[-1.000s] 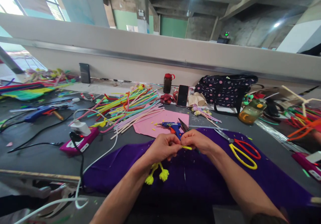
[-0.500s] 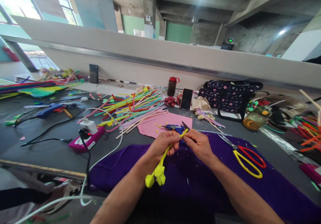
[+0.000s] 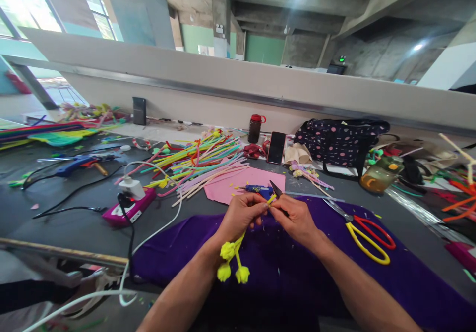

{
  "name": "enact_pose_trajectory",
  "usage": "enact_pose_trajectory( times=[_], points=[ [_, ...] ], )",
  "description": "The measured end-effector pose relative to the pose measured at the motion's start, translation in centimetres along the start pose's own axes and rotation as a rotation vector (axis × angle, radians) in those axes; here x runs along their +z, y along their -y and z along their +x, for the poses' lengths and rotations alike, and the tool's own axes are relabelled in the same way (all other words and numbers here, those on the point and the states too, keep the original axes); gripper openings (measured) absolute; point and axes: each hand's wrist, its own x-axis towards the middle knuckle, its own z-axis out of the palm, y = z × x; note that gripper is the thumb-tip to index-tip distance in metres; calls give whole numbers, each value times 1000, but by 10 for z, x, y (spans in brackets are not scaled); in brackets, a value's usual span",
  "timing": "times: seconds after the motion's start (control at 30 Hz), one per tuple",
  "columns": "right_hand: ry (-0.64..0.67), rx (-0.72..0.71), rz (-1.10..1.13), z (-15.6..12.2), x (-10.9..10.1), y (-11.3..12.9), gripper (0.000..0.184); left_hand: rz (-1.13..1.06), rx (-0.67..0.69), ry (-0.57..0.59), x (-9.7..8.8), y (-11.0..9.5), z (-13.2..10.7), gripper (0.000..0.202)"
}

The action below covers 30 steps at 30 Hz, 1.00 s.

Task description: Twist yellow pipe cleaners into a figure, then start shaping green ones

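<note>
A bunch of yellow pipe-cleaner buds (image 3: pixel 228 250) on thin fuzzy stems hangs below my left hand (image 3: pixel 245 215), which is closed around the stems. My right hand (image 3: pixel 297 218) pinches at the upper end of the yellow pipe cleaner (image 3: pixel 272 199), right beside the left fingertips. The dark pointed tip of a tool (image 3: pixel 275 189) shows just above my right hand; whether that hand holds it I cannot tell. Behind the hands, a blue glue gun (image 3: pixel 258 190) lies partly hidden on a pink sheet (image 3: pixel 238 178).
Scissors (image 3: pixel 366 235) with red and yellow handles lie at right on the purple cloth (image 3: pixel 174 248). Many coloured pipe cleaners (image 3: pixel 201 158) are heaped behind. A magenta power strip (image 3: pixel 130 208) with cords, another glue gun (image 3: pixel 80 163), a phone (image 3: pixel 276 147) and a bottle (image 3: pixel 382 173) stand around.
The yellow buds have swung and spread apart, so that three now show. My left hand has turned slightly, and less of the stem shows above the fingers.
</note>
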Motion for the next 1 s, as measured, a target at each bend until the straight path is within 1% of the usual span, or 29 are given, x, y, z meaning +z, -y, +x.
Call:
enact_pose_trajectory(
  times=[0.13, 0.23, 0.33, 0.37, 0.43, 0.5, 0.53, 0.6, 0.67, 0.73, 0.77, 0.8, 0.83, 0.87, 0.9, 0.93, 0.97, 1.0],
  points=[
    [65, -147, -278, -3, 0, -4, 17, 56, 0, -51, 0, 4, 2, 22],
    [31, -272, -453, -3, -5, -10, 17, 159, 32, -60, -2, 7, 4, 19],
    [-34, -385, -495, -2, -11, -14, 17, 286, 65, -20, -3, 10, 5, 11],
    [-37, -410, -487, -2, -12, -15, 18, 324, 72, -7, -3, 10, 4, 10],
    [12, -419, -440, -1, -14, -15, 19, 381, 84, 8, -4, 9, 4, 9],
    [78, -344, -349, 0, -15, -14, 17, 415, 92, 18, -4, 8, 3, 11],
    [107, -271, -289, 1, -15, -14, 15, 429, 95, 26, -3, 8, 2, 12],
    [158, -49, -117, 2, -14, -15, 13, 466, 117, 44, -2, 7, 1, 15],
    [256, 250, 166, 3, -10, -19, 15, 501, 153, 70, 0, 7, -1, 15],
    [389, 535, 534, 4, -3, -26, 17, 496, 179, 98, 3, 6, -3, 14],
    [442, 633, 705, 4, 1, -30, 17, 469, 173, 108, 4, 6, -4, 14],
    [473, 695, 836, 4, 5, -33, 18, 425, 150, 113, 6, 6, -5, 13],
    [485, 724, 918, 4, 8, -35, 19, 363, 110, 113, 7, 5, -5, 13],
    [468, 733, 950, 4, 10, -37, 21, 287, 58, 111, 7, 5, -4, 13],
    [410, 725, 937, 4, 11, -37, 24, 200, 0, 110, 7, 4, -3, 14],
    [315, 698, 885, 4, 11, -36, 27, 108, -57, 111, 6, 4, -1, 16],
    [191, 647, 803, 5, 9, -34, 30, 19, -106, 113, 5, 4, 2, 18],
    [54, 569, 698, 5, 6, -31, 32, -59, -144, 118, 3, 4, 4, 20]
  ],
)
